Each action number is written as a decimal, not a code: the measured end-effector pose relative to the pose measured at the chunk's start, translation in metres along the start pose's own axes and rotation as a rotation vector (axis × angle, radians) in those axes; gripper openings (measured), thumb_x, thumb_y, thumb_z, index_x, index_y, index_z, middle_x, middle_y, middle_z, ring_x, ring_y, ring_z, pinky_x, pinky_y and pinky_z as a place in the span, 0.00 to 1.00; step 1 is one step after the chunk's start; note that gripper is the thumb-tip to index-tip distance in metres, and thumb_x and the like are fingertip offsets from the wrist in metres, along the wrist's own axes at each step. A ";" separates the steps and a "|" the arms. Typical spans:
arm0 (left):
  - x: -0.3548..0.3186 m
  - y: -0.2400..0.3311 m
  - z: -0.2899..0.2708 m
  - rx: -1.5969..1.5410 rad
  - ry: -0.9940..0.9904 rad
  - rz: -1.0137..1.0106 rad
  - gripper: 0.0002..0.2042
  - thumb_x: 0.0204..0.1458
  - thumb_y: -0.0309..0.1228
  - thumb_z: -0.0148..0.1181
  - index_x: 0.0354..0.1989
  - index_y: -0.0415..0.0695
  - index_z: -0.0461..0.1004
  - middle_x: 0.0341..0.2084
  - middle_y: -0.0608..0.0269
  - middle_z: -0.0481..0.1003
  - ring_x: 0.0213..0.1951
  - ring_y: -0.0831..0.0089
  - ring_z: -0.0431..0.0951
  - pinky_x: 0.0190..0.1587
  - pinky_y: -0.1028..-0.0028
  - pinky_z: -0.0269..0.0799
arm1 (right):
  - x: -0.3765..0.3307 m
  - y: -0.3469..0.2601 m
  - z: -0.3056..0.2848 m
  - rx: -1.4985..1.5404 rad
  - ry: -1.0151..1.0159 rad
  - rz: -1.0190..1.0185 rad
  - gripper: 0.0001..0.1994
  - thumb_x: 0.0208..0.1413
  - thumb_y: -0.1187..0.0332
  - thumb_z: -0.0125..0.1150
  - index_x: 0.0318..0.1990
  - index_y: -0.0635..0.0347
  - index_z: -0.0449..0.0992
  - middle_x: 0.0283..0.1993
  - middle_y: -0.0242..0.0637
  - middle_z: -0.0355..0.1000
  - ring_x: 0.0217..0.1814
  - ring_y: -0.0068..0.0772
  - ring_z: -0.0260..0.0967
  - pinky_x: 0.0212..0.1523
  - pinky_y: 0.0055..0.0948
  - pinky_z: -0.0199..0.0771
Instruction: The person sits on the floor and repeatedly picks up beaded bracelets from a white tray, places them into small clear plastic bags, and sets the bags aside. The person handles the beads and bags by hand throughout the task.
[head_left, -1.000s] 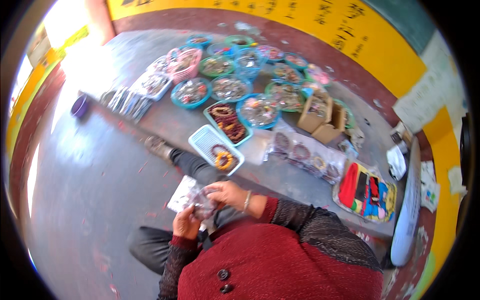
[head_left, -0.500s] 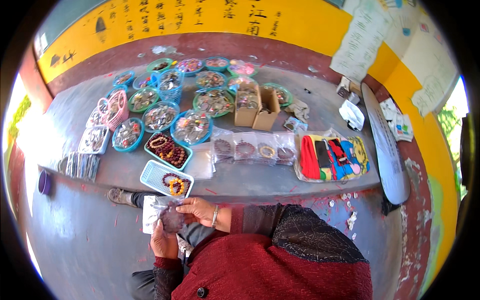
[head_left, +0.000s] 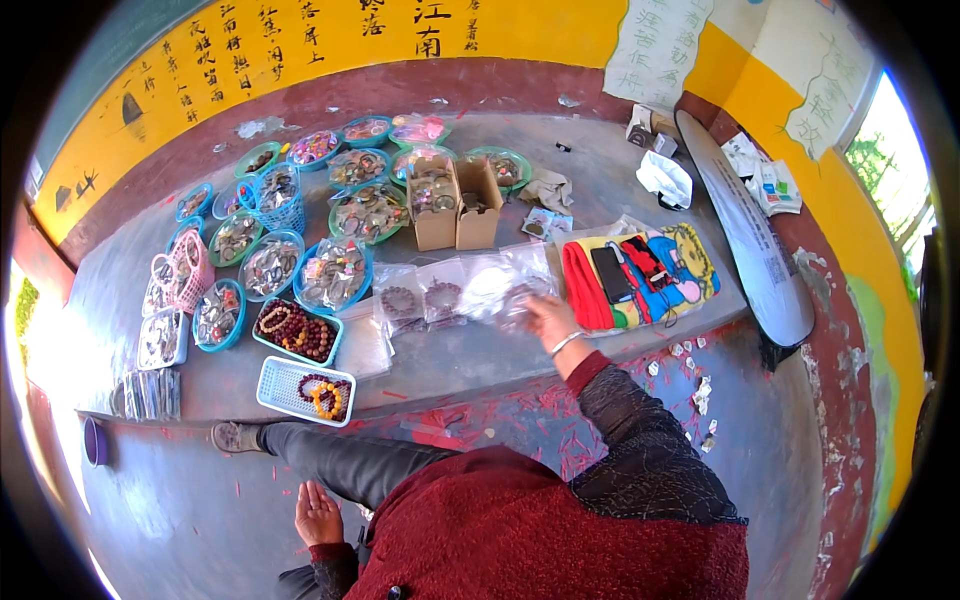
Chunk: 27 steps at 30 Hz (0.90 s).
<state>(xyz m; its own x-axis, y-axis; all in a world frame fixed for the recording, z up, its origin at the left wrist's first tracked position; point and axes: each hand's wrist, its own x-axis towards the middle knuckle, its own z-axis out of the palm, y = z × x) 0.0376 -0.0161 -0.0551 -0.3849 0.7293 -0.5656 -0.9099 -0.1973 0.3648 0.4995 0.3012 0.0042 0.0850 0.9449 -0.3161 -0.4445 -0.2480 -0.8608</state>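
Now holds a clear, blurred plastic bag point(head_left: 492, 288) with a dark beaded bracelet in the pinched fingers of the bare right hand point(head_left: 552, 322), out over a row of flat clear bags point(head_left: 400, 302) on the grey concrete platform point(head_left: 480, 372), no longer in both hands above the lap. Cannot tell whether touching the row. Has the bare left hand point(head_left: 319, 515) low, palm up, fingers straight and close together. Has, just right of the row, a folded red, yellow and blue cloth point(head_left: 580, 285).

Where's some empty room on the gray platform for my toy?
Between the gray cloth and the white bag, and in front of the bagged bracelets, left of the right hand. It's crowded at back left, where bowls stand close together.
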 end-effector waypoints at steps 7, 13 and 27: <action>0.003 -0.001 -0.038 -0.004 0.123 0.035 0.14 0.53 0.33 0.51 0.47 0.44 0.70 0.44 0.65 0.73 0.46 0.69 0.73 0.43 0.72 0.72 | 0.044 -0.047 -0.084 0.106 0.295 -0.122 0.07 0.50 0.70 0.59 0.38 0.55 0.72 0.32 0.31 0.74 0.34 0.29 0.73 0.31 0.29 0.70; -0.002 -0.005 -0.031 -0.023 0.161 -0.008 0.11 0.51 0.30 0.53 0.43 0.44 0.72 0.40 0.62 0.75 0.43 0.68 0.75 0.41 0.70 0.73 | 0.096 -0.056 -0.047 0.150 0.204 -0.131 0.06 0.51 0.68 0.59 0.37 0.52 0.72 0.30 0.28 0.73 0.32 0.27 0.72 0.33 0.30 0.70; -0.010 -0.009 -0.037 0.030 0.198 -0.001 0.11 0.50 0.29 0.54 0.42 0.44 0.72 0.40 0.62 0.75 0.44 0.68 0.74 0.42 0.71 0.73 | 0.176 0.086 -0.085 0.396 0.472 0.139 0.11 0.58 0.69 0.49 0.46 0.62 0.64 0.44 0.39 0.67 0.45 0.35 0.67 0.48 0.38 0.72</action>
<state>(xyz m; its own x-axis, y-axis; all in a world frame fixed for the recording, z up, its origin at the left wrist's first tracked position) 0.0434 -0.0454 -0.0801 -0.4094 0.5858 -0.6994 -0.9065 -0.1748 0.3843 0.5515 0.4279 -0.1593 0.3467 0.6909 -0.6344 -0.7685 -0.1785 -0.6145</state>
